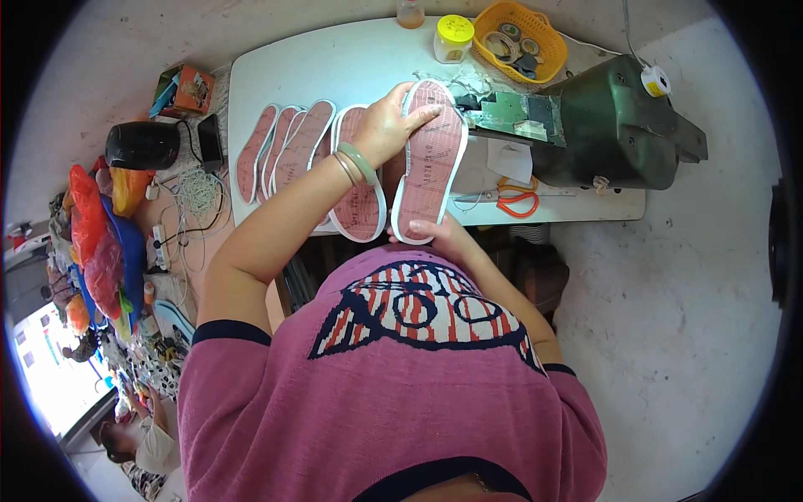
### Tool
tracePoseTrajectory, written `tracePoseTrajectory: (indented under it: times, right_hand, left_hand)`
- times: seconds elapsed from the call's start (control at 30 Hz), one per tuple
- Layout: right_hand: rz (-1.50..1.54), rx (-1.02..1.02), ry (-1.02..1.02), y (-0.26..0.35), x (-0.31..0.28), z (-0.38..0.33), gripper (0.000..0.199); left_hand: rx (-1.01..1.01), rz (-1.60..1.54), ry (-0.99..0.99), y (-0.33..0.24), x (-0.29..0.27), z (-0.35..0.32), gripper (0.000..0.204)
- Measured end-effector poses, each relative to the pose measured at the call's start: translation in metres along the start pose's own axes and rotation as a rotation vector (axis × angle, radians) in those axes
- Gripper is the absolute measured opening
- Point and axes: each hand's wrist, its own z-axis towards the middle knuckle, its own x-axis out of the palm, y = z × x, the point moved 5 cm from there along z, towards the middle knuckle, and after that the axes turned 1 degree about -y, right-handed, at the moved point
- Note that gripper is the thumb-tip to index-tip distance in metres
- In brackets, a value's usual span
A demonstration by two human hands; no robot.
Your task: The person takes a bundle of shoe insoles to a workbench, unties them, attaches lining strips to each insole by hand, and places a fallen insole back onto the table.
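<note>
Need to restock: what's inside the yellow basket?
In the yellow basket lie round rolls, seemingly tape, and dark pieces too small to identify; whatever lies beneath them is covered.

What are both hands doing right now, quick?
Left hand: closed on the far end of a pink shoe sole, thumb on top.
Right hand: holding the near end of that same sole, thumb on top.

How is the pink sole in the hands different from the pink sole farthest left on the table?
The held sole is gripped by the left hand and the right hand; the leftmost sole lies on the white table, untouched. The held sole looks bigger in the picture; the leftmost sole looks smaller. Both are pink with white rims.
</note>
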Motion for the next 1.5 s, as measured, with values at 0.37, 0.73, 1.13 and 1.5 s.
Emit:
tracePoseTrajectory:
  times: [0.37,0.73,1.13,1.5]
  right_hand:
    - [0.363,-0.039,0.061,0.023,0.002,-0.024,0.03]
    - [0.06,-0.125,-0.335,0.081,-0.004,-0.001,0.033]
    - [0.1,-0.207,-0.308,0.093,-0.008,0.064,0.034]
    - [-0.145,-0.243,-0.413,0.109,-0.031,0.054,0.031]
  left_hand:
    - [-0.136,-0.32,-0.433,0.025,0.009,0.011,0.057]
    - [-0.067,-0.133,-0.671,0.05,-0.008,0.05,0.057]
    - [0.576,0.756,0.642,-0.046,-0.006,0.08,0.035]
    - [0.219,0.464,0.478,-0.023,-0.012,0.044,0.039]
